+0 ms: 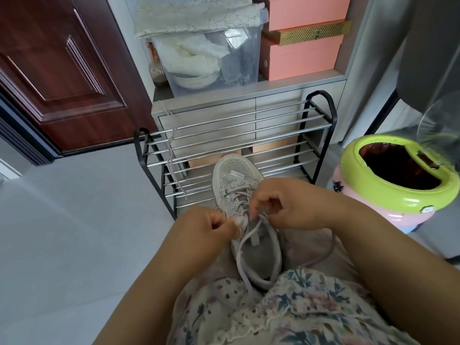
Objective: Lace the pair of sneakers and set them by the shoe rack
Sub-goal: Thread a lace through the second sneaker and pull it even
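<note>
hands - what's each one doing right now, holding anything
Left hand: fingers pinch the sneaker at its eyelet edge.
Right hand: fingers curled, pinching the lace near the top eyelets.

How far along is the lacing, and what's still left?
Done: the lower eyelets of the sneaker on the lap are crossed with lace. In hand: the left hand and right hand pinch the lace at the upper eyelets. Left: a spare lace hangs on the shoe rack; no second sneaker is visible, nothing set down yet.
</note>
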Tool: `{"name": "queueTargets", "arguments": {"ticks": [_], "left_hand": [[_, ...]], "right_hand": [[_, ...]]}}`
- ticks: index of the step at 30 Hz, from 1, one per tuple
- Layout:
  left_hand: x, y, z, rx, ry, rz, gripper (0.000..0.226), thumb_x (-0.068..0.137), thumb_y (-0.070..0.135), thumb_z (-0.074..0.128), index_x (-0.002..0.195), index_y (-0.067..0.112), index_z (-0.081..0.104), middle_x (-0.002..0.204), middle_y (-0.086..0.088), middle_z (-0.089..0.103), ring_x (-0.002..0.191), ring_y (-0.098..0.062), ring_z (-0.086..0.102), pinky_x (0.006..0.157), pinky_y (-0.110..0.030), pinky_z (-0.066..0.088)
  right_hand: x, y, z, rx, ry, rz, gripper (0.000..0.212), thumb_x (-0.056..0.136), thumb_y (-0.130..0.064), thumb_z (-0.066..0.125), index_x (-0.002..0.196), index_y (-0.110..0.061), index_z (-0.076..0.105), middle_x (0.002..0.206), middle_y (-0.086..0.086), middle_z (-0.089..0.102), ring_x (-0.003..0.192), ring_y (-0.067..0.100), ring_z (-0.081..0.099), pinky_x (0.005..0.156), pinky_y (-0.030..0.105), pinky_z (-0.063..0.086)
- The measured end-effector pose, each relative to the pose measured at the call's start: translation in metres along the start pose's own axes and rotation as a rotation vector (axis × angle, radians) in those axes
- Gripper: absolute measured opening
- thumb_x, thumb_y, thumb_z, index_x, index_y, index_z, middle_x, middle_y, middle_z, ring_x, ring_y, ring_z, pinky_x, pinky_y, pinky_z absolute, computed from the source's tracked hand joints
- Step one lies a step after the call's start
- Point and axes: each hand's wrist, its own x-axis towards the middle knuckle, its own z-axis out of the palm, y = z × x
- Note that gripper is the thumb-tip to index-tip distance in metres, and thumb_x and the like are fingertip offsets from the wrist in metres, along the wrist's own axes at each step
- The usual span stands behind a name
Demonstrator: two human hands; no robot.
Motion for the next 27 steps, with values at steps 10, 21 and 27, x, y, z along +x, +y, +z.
{"name": "queueTargets", "arguments": {"ticks": [10, 21, 27], "left_hand": [[0.001, 0.004, 0.014, -0.077, -0.139, -0.255, 0.048, 0.091, 0.040, 0.056, 0.053, 0.014, 0.067, 0.050, 0.000, 0.058, 0.045, -0.010, 0.049, 0.056, -0.021, 0.045], [-0.009, 0.010, 0.028, -0.144, -0.235, -0.229, 0.036, 0.074, 0.034, 0.078, 0.047, 0.015, 0.064, 0.044, 0.001, 0.052, 0.043, -0.009, 0.042, 0.047, -0.018, 0.035], [-0.011, 0.024, 0.012, -0.606, -0.258, -0.219, 0.044, 0.082, 0.013, 0.067, 0.039, 0.015, 0.056, 0.044, -0.002, 0.038, 0.039, -0.012, 0.029, 0.044, -0.020, 0.025]], "right_hand": [[-0.002, -0.002, 0.000, -0.120, -0.013, -0.019, 0.026, 0.074, -0.010, 0.065, 0.087, -0.031, 0.075, 0.081, -0.010, 0.049, 0.075, 0.006, 0.052, 0.064, 0.015, 0.037], [-0.004, -0.007, -0.004, -0.024, -0.051, 0.034, 0.024, 0.080, -0.011, 0.066, 0.092, -0.029, 0.074, 0.084, -0.006, 0.056, 0.074, 0.012, 0.055, 0.070, 0.031, 0.047], [-0.003, -0.004, -0.006, 0.121, 0.010, 0.052, 0.014, 0.082, -0.015, 0.070, 0.089, -0.027, 0.072, 0.065, -0.005, 0.055, 0.053, 0.004, 0.046, 0.050, 0.020, 0.038]]}}
